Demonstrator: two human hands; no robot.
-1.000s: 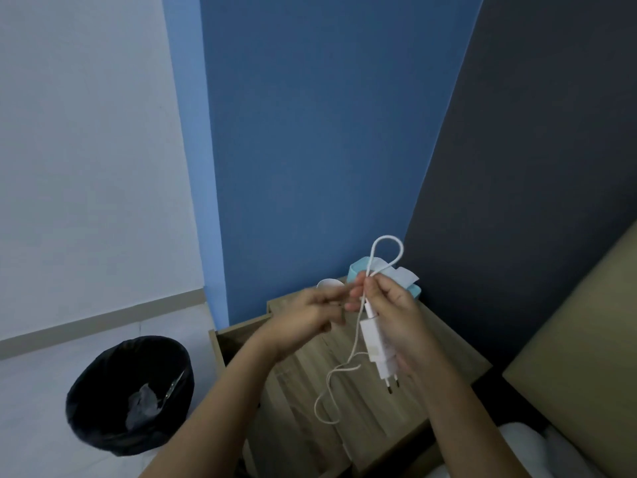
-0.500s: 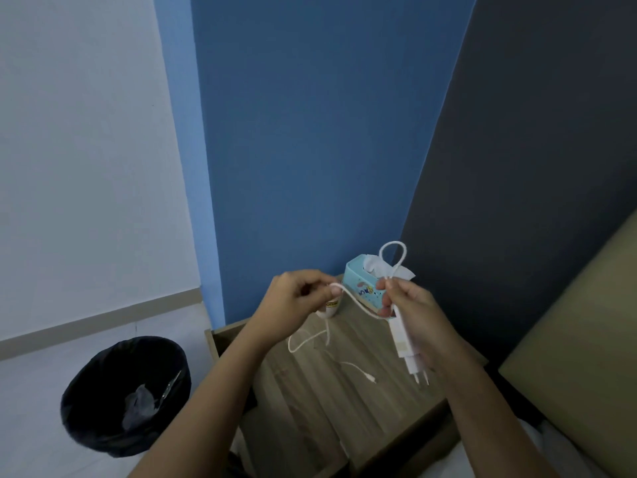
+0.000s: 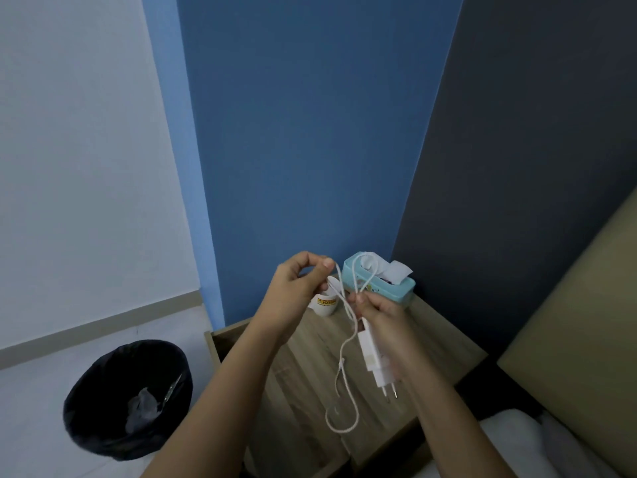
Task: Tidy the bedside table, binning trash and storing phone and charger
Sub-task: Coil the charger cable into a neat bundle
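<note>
Charger (image 3: 374, 361) white, cable (image 3: 344, 381) looped between hands.

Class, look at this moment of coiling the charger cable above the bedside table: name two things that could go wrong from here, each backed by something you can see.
1. The cable hangs in a loose loop below both hands; it could tangle or slip out of the coil, since the left hand only pinches one strand.
2. The cup stands just behind the hanging cable; a swing might catch and tip it.
</note>
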